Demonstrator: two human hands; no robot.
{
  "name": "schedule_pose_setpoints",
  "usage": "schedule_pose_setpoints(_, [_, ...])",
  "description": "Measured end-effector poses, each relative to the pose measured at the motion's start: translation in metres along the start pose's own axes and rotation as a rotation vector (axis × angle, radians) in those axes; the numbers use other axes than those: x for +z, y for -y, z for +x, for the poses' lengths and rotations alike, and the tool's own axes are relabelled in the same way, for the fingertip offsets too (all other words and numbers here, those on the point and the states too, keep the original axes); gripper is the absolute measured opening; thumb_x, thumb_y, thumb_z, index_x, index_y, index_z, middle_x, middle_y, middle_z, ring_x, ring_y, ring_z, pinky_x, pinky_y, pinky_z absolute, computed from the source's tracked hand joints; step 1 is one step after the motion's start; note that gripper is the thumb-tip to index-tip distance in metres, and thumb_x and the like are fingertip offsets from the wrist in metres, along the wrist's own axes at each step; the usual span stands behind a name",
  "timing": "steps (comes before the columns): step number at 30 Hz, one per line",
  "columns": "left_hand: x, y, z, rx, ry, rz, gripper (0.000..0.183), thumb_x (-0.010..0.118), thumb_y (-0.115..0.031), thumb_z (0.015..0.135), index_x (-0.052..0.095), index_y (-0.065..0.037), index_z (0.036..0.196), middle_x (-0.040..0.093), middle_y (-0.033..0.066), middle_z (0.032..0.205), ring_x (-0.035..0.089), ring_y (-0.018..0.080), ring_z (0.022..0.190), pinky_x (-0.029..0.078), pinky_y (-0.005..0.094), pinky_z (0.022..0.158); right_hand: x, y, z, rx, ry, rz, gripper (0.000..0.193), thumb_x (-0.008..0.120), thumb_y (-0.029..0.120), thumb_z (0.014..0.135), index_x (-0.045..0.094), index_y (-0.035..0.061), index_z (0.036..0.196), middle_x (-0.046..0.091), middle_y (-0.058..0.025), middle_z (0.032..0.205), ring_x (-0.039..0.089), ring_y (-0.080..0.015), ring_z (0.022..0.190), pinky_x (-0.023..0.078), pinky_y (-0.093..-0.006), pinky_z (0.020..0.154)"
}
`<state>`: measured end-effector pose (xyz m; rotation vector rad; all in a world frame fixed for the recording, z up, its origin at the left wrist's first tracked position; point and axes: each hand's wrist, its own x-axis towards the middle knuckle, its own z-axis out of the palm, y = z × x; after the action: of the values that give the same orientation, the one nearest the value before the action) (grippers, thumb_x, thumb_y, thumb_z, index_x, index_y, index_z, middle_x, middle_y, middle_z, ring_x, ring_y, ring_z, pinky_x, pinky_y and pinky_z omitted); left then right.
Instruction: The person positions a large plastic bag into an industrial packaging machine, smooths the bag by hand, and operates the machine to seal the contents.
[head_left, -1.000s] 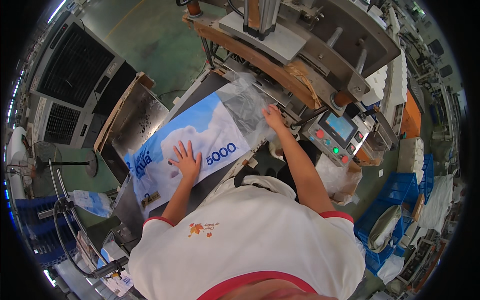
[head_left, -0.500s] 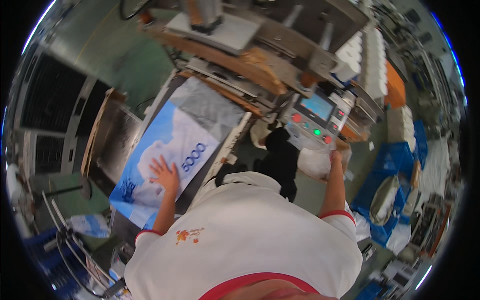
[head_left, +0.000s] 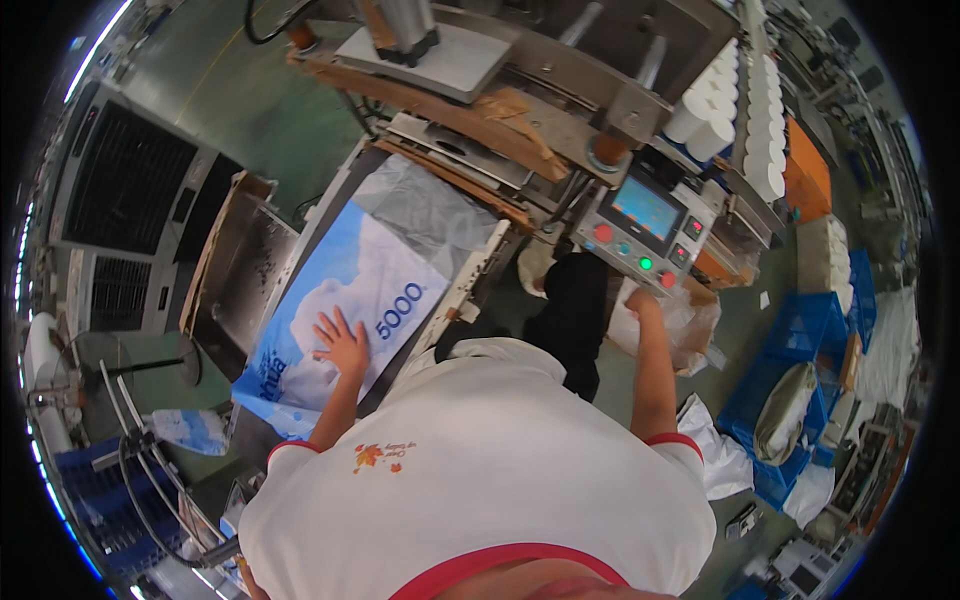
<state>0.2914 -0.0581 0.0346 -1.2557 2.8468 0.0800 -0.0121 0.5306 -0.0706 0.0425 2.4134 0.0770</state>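
Note:
A blue and white printed plastic bag [head_left: 350,270] lies on the slanted work table, its far end a clear, greyish film [head_left: 425,205]. My left hand [head_left: 343,346] rests flat on the printed part with its fingers spread. Out to the right, my right hand [head_left: 643,304] is just below the near edge of a control panel [head_left: 628,240] with a lit screen and red and green buttons. Its fingers look curled in, and nothing shows in them. Below that hand is a carton lined with clear plastic [head_left: 690,325].
Beyond the bag stands a metal press machine [head_left: 520,110] with a wooden-edged shelf. A metal-lined tray [head_left: 245,270] is left of the table. At the right are white rolls [head_left: 705,115] and blue crates [head_left: 770,390]. A fan [head_left: 185,360] stands at the lower left.
My right hand has drawn left along the panel's near edge, away from the red button at its corner. My left hand stays spread on the bag. The whole view has shifted slightly.

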Motion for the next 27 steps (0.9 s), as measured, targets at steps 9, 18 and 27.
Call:
schedule_pose_setpoints(9, [0.001, 0.008, -0.012, 0.010, 0.011, -0.092, 0.068, 0.043, -0.048, 0.089, 0.019, -0.020, 0.145, 0.005, 0.0139, 0.152, 0.001, 0.0399, 0.138, 0.004, 0.0764, 0.092, -0.108, 0.333, -0.104, -0.754, -0.206, 0.777, 0.025, 0.066, 0.026, 0.084, 0.062, 0.0033, 0.092, 0.064, -0.0041, 0.079, 0.058, -0.0118, 0.071, 0.045, -0.0246, 0.065])
schedule_pose_setpoints(18, [-0.029, 0.048, 0.041, -0.017, 0.311, -0.120, 0.080, 0.060, -0.042, 0.082, 0.020, -0.011, 0.143, 0.015, 0.0225, 0.147, 0.012, 0.0438, 0.135, 0.017, 0.0633, 0.102, -0.171, 0.346, -0.128, -1.077, 0.445, 0.866, 0.026, 0.057, 0.013, 0.088, 0.062, 0.0052, 0.113, 0.065, -0.0034, 0.073, 0.061, -0.0095, 0.075, 0.047, -0.0248, 0.068])
schedule_pose_setpoints(27, [-0.121, -0.200, 0.230, 1.670, 0.693, -0.057, 0.046, 0.072, -0.051, 0.062, 0.064, -0.012, 0.085, 0.064, 0.0078, 0.087, 0.058, 0.0293, 0.093, 0.036, 0.0417, 0.088, -0.211, 0.367, -0.162, -1.292, 0.268, 0.419, 0.023, 0.057, 0.020, 0.087, 0.065, 0.0115, 0.107, 0.069, -0.0024, 0.085, 0.064, -0.0148, 0.080, 0.047, -0.0280, 0.074])
